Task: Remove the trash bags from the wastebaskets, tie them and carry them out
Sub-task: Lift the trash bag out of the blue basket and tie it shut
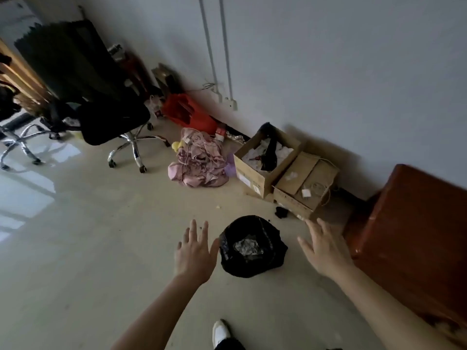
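A small wastebasket lined with a black trash bag (228,258) stands on the pale floor in front of me, with crumpled silvery trash (247,247) inside. The bag's rim is folded over the basket's edge, hiding the basket itself. My left hand (194,251) hovers just left of the bag with fingers spread and straight, its thumb close to the rim. To the right of the bag my right hand (323,248) is held out with straight fingers, apart from it. Neither hand holds anything.
A brown leather seat (414,238) stands close on the right. Two cardboard boxes (262,173) (303,185) sit against the wall behind the bag, beside a pink cloth heap (199,160) and a red bag (187,112). A black office chair (106,107) stands at left. My shoe (221,332) is below.
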Demonstrator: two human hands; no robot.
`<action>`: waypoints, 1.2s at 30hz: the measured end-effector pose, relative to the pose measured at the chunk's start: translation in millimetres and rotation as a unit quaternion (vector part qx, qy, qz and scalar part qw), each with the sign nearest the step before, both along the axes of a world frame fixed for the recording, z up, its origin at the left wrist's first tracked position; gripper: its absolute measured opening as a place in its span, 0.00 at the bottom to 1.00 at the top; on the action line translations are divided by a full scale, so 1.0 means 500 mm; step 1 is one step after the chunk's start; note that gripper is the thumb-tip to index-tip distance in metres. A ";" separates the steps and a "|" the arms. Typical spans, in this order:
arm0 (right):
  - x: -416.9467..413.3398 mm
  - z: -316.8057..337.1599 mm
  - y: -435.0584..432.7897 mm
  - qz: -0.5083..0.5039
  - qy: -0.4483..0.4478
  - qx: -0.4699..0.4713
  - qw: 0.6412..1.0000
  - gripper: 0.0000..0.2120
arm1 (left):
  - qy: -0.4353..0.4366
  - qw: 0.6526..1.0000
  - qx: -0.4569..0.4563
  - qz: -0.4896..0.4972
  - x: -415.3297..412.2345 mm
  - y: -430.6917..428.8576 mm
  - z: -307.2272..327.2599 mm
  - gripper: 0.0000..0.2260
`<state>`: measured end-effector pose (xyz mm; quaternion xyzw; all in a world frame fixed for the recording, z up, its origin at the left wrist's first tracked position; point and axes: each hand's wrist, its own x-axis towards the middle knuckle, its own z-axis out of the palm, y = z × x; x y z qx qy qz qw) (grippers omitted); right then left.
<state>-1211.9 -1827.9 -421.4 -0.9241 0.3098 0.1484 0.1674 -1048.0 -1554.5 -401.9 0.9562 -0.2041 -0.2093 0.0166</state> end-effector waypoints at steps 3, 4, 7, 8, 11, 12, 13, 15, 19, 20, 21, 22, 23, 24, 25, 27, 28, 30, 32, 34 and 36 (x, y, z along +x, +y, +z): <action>0.019 -0.097 0.011 -0.057 0.051 0.040 0.996 0.31 | 0.044 0.999 0.006 -0.005 0.068 -0.012 -0.109 0.30; 0.024 -0.128 0.014 -0.084 0.059 0.066 0.993 0.30 | 0.067 0.998 0.002 0.007 0.078 -0.016 -0.148 0.30; 0.058 -0.283 0.007 -0.164 0.070 0.142 0.974 0.30 | 0.141 0.988 -0.009 0.067 0.098 -0.030 -0.308 0.31; 0.070 -0.347 0.004 -0.194 0.065 0.166 0.965 0.30 | 0.160 0.984 -0.009 0.084 0.102 -0.032 -0.371 0.32; 0.101 -0.552 -0.003 -0.282 0.051 0.216 0.933 0.29 | 0.198 0.971 -0.002 0.136 0.102 -0.039 -0.560 0.34; 0.112 -0.620 -0.004 -0.307 0.051 0.232 0.921 0.28 | 0.202 0.968 -0.005 0.151 0.102 -0.043 -0.620 0.34; 0.125 -0.682 -0.004 -0.326 0.066 0.249 0.910 0.28 | 0.204 0.965 -0.007 0.166 0.103 -0.047 -0.673 0.35; 0.138 -0.823 0.008 -0.363 0.103 0.276 0.884 0.29 | 0.214 0.955 -0.008 0.207 0.087 -0.047 -0.795 0.37; 0.165 -0.999 -0.004 -0.484 0.066 0.219 0.845 0.33 | 0.240 0.923 -0.044 0.297 0.070 -0.063 -0.961 0.40; 0.170 -1.027 -0.016 -0.512 0.041 0.190 0.837 0.34 | 0.244 0.913 -0.056 0.322 0.067 -0.069 -0.990 0.38; 0.173 -1.054 -0.031 -0.537 0.023 0.180 0.824 0.35 | 0.243 0.905 -0.059 0.343 0.066 -0.074 -1.017 0.35; 0.175 -1.080 -0.045 -0.562 0.015 0.195 0.804 0.36 | 0.236 0.902 -0.060 0.356 0.064 -0.076 -1.044 0.31; 0.173 -1.106 -0.058 -0.579 0.013 0.239 0.779 0.37 | 0.228 0.904 -0.060 0.357 0.064 -0.075 -1.070 0.26; 0.174 -1.120 -0.062 -0.579 0.017 0.300 0.757 0.36 | 0.221 0.907 -0.066 0.354 0.066 -0.075 -1.087 0.21; 0.172 -1.131 -0.063 -0.566 0.030 0.368 0.737 0.34 | 0.218 0.907 -0.068 0.355 0.067 -0.074 -1.102 0.17; 0.168 -1.137 -0.058 -0.535 0.034 0.459 0.708 0.26 | 0.215 0.902 -0.068 0.367 0.072 -0.074 -1.116 0.13; 0.167 -1.136 -0.054 -0.525 0.023 0.477 0.705 0.18 | 0.214 0.899 -0.067 0.375 0.075 -0.074 -1.117 0.12; 0.156 -1.130 -0.055 -0.521 -0.002 0.480 0.706 0.11 | 0.215 0.895 -0.068 0.384 0.077 -0.078 -1.107 0.12; 0.148 -1.114 -0.070 -0.539 -0.030 0.434 0.721 0.19 | 0.212 0.900 -0.072 0.375 0.075 -0.081 -1.094 0.18; 0.152 -1.086 -0.083 -0.549 -0.080 0.325 0.766 0.18 | 0.198 0.909 -0.064 0.362 0.076 -0.082 -1.077 0.20; 0.167 -1.039 -0.086 -0.548 -0.183 0.255 0.775 0.13 | 0.155 0.915 -0.081 0.364 0.077 -0.082 -1.055 0.21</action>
